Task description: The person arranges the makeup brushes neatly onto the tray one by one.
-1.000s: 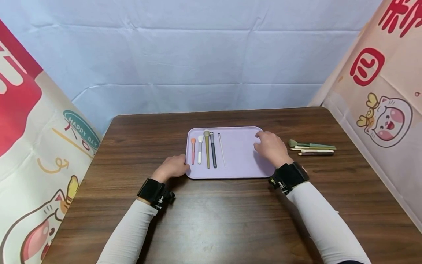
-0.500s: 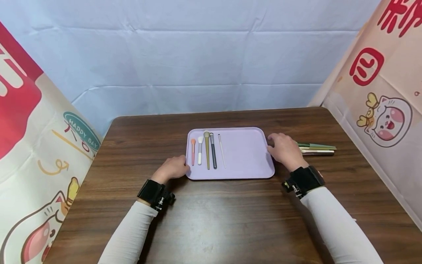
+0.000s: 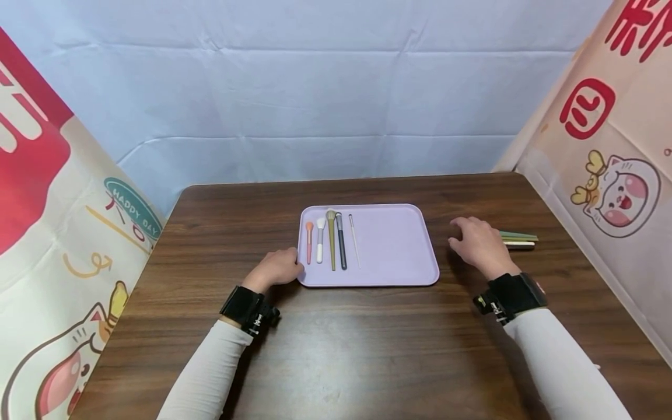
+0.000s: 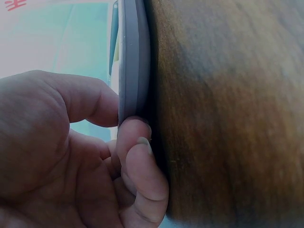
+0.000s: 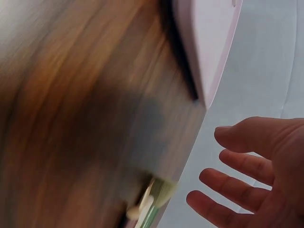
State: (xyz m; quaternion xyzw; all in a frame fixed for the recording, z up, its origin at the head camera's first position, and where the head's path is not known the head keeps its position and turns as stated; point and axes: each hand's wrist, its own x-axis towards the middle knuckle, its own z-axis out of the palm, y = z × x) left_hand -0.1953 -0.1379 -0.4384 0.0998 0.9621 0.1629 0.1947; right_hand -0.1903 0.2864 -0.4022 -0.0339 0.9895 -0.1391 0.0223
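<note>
Since 1 second ago, the right hand point(image 3: 479, 245) has left the lavender tray point(image 3: 391, 245) and slid rightward over the brown wooden surface point(image 3: 336, 344); it now hovers above the heads of the loose makeup brushes point(image 3: 518, 240) lying to the right of the tray, clear of the tray's edge. Its grip is released: in the right wrist view the fingers point(image 5: 237, 164) are spread and relaxed, holding nothing, with blurred brush tips just below them. How many loose brushes lie there cannot be told now, since the hand hides most of them; only their handle ends show. The left hand point(image 3: 276, 268) has stayed at the tray's near left corner, and the left wrist view shows its thumb and curled fingers point(image 4: 137, 156) pinching the tray rim point(image 4: 133, 57). On the tray lie 5 tools in a row along its left side, parallel and just beside one another: 1 pink brush point(image 3: 309, 241), 1 white brush point(image 3: 320, 239), 1 olive brush point(image 3: 331, 239), 1 dark grey brush point(image 3: 340, 240) and 1 thin pale stick point(image 3: 354, 240). Each wrist wears 1 black strap.
</note>
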